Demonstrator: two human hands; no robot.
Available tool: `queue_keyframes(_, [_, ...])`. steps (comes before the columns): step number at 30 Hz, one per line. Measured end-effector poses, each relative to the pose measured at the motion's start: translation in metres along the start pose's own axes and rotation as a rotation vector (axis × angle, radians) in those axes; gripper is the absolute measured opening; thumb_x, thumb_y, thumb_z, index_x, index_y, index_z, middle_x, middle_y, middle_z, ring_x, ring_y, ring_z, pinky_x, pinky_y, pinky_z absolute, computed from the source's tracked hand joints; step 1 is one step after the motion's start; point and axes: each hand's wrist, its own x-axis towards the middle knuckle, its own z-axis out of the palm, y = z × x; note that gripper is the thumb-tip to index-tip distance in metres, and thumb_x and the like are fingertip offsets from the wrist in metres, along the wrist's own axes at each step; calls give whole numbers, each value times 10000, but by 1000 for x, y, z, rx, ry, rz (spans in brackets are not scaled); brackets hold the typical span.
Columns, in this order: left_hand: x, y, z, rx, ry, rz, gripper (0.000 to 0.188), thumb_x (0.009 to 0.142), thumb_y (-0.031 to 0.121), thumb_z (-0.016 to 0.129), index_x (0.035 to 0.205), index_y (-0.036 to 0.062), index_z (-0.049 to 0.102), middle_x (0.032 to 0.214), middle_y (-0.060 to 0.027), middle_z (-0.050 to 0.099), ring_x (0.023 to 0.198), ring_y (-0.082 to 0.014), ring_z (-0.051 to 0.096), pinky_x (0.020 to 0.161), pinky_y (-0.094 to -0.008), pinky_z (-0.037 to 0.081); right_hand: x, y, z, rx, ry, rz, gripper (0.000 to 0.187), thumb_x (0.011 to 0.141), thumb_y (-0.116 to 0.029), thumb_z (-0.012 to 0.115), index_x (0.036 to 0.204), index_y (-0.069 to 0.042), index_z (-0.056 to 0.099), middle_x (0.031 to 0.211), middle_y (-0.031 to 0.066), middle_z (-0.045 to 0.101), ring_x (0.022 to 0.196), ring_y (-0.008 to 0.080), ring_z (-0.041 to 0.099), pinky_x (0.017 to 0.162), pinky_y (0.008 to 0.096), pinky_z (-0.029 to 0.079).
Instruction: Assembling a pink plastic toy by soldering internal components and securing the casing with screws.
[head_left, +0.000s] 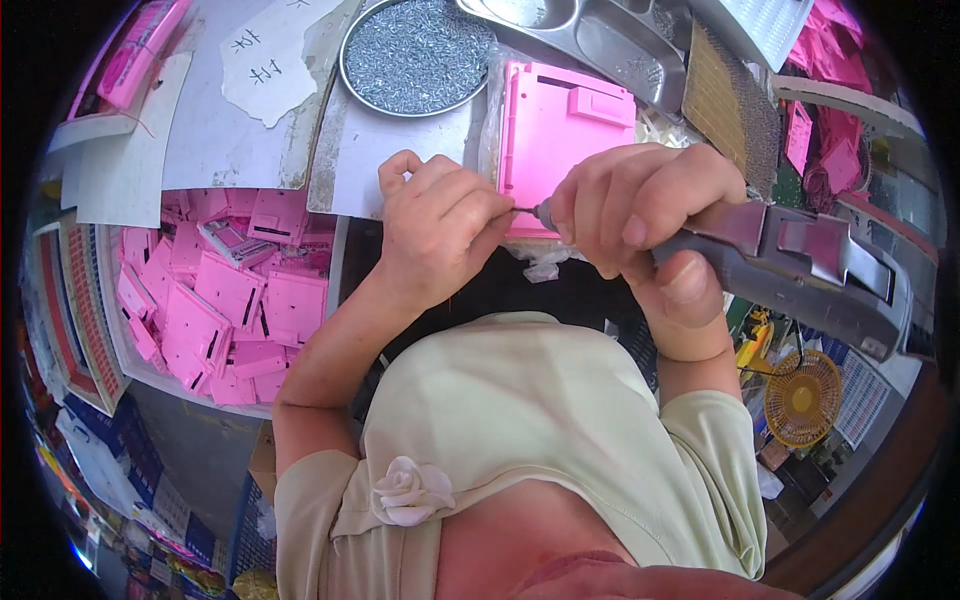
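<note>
A: Hands?

B: From my station I log the left hand [440, 225] in a narrow pinch, fingertips at the end of the bit [525, 209]; whether a screw sits between them, I cannot tell. The right hand [650, 205] is wrapped round a grey power driver [820, 285].

A: Why so?

B: My reading: the pinch steadies the tip while the full wrap carries the driver's weight, its body running out rightward from that hand.

A: Pink panel?

B: The pink panel [560, 130] lies just beyond both hands. Beyond the left hand is a round dish [418, 112] of small metal screws [420, 55], presumably put within easy reach.

A: Obstructions?

B: The right hand hides the panel's near right corner from me. Clear plastic [545, 266] pokes out below the panel, near the bit; could snag. Loose pink parts [225, 300] lie left of the left hand, apart from it.
</note>
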Motion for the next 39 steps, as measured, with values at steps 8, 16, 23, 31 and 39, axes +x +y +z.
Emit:
queue_keyframes(8, [18,-1,-16,164,-354,29,388,748,174,705,1131,124,742,1394,38,639,1163,-244,550,965,-473,316,-17,24,7,-260,7,-63,277,932,-252,727,867,-61,537,592,47,533,498,185,519,529,360,480])
queue_keyframes(16, [13,4,-12,158,-292,-27,440,729,85,666,1160,145,732,1359,55,648,1131,-238,550,973,-502,318,-14,53,15,-333,-54,-280,166,830,-52,730,823,-14,568,628,89,592,521,239,576,532,363,512])
queue_keyframes(23, [33,19,-13,183,-358,6,432,724,31,657,1146,99,719,1304,-9,657,1132,-277,552,990,-477,361,-33,-36,-44,-204,106,-200,365,921,-373,702,1058,-54,590,598,-23,507,551,145,521,611,335,484])
queue_keyframes(31, [71,36,47,202,-407,207,373,822,97,695,1195,104,705,1337,-71,640,1227,-336,551,1042,-468,404,-89,-42,-81,-114,424,-173,302,893,-249,722,1023,-3,604,736,47,583,634,133,555,647,306,494])
queue_keyframes(39, [72,31,53,224,-426,186,347,837,136,714,1183,128,723,1343,-57,652,1305,-316,535,1070,-454,385,-92,-15,-85,-64,426,-194,384,924,-390,747,1035,-54,598,590,-22,449,512,114,444,544,305,379])
